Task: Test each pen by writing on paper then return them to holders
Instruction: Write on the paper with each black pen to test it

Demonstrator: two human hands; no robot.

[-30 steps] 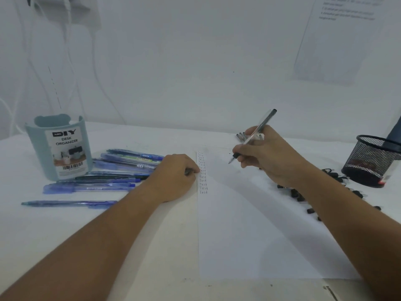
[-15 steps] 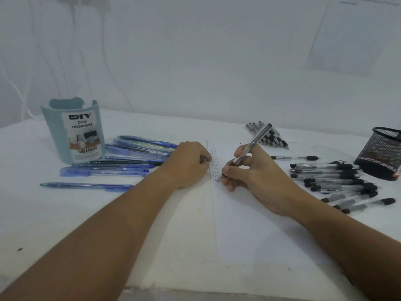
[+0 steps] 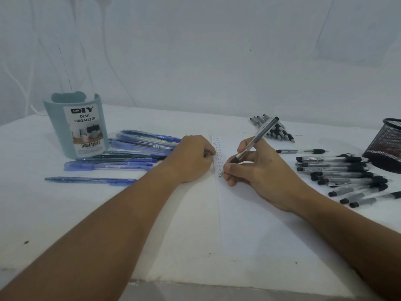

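My right hand [image 3: 258,168] pinches a clear pen with a black grip [image 3: 253,142] between thumb and fingers, its tip touching the sheet of paper [image 3: 249,231] just under a column of small written words [image 3: 218,155] that runs down the paper's left edge. The pen leans back and to the right, its far end raised toward the back of the table [image 3: 32,213]. My left hand [image 3: 191,158] rests knuckles-up at the paper's left edge, fingers curled under into a loose fist; I cannot tell whether they hold anything. The paper lies in the middle of the table and reaches down to the near edge. Toward the back left corner stands a pale blue-green desk organizer [image 3: 76,127] with a printed label, upright. Just to its right and in front of it lies a spread of blue pens [image 3: 134,148], with one blue pen [image 3: 91,180] apart, nearer me. Along the right side lies a row of black-capped clear pens [image 3: 338,170], fanned out toward the right edge. A small bunch of similar pens [image 3: 273,129] lies near the back, beyond my right hand, and a single pen [image 3: 301,151] lies between that bunch and the row. A black mesh holder [image 3: 386,146] stands at the right edge, partly cut off.
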